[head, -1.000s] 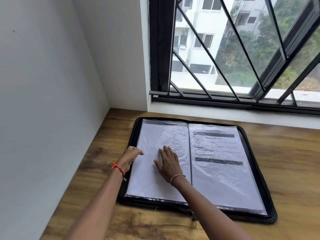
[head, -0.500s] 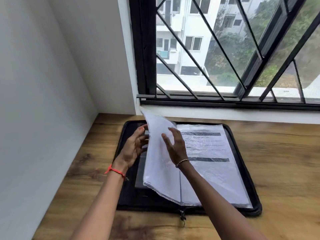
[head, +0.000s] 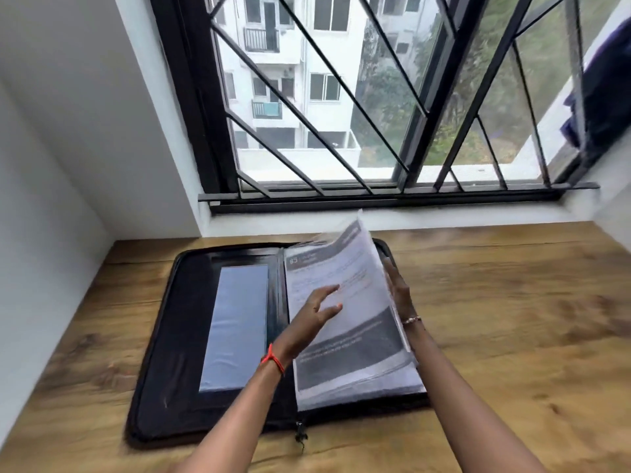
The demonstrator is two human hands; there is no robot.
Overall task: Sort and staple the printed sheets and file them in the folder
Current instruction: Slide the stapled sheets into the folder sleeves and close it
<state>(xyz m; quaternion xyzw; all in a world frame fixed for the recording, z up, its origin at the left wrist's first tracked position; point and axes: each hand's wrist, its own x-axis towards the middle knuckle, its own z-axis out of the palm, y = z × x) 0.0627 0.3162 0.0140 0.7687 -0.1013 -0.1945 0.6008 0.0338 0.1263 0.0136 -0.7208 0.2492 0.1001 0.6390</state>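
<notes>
Head view is showing the left hand (head: pixel 316 317) with its fingers (head: pixel 327 291) straight and spread over the top page of the printed sheets (head: pixel 348 356). Motion blur is preventing confirmation of firm contact. The right hand (head: pixel 398 295) is standing just beyond the sheets' right edge, fingers pointing up against the lifted edge. The pages are hiding its thumb, so pinching or mere propping cannot be told. The sheets, in clear sleeves, are lying between both sets of fingers on the right half of the open black folder (head: pixel 160 370), their far edge raised.

Compared with half a second ago, the sleeved stack is no longer standing upright over the spine but is leaning over to the right. The left inner cover is now showing, with a blue-grey panel (head: pixel 235 326) left of the left fingers.

The folder is resting on the wooden counter (head: pixel 512 336). A zip pull (head: pixel 300 436) is hanging at its near edge, below the left wrist, which is wearing a red thread (head: pixel 273 360). The right wrist is wearing a bead bracelet (head: pixel 411 319). A black window grille (head: pixel 341 97) is standing beyond the fingers.
</notes>
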